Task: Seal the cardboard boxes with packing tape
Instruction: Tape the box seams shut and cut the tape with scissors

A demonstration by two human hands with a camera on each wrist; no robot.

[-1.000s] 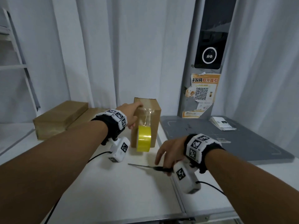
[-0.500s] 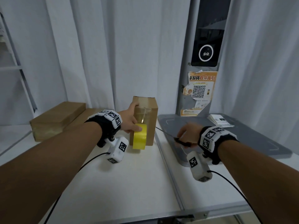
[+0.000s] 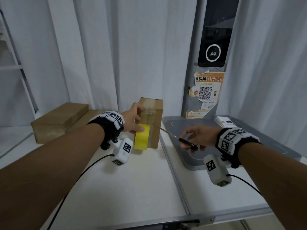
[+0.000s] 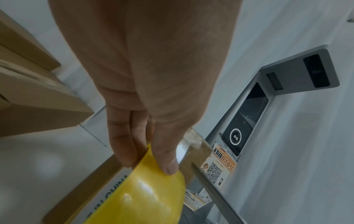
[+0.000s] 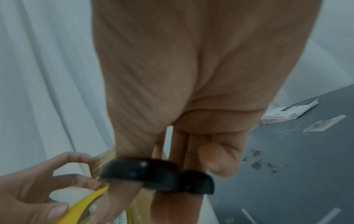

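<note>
Light is soft, even and cool, rather dim, with faint shadows under the arms on the table (image 3: 129,188). A bright glare spot sits on the tape roll (image 4: 138,195). Wide-angle bending curves the head view's edges. The right wrist view is blurred, the scissors (image 5: 157,175) smeared.

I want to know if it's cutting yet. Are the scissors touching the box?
Cannot tell. In the head view the scissors tip meets the box edge near the tape roll, but no view shows contact or a gap plainly.
</note>
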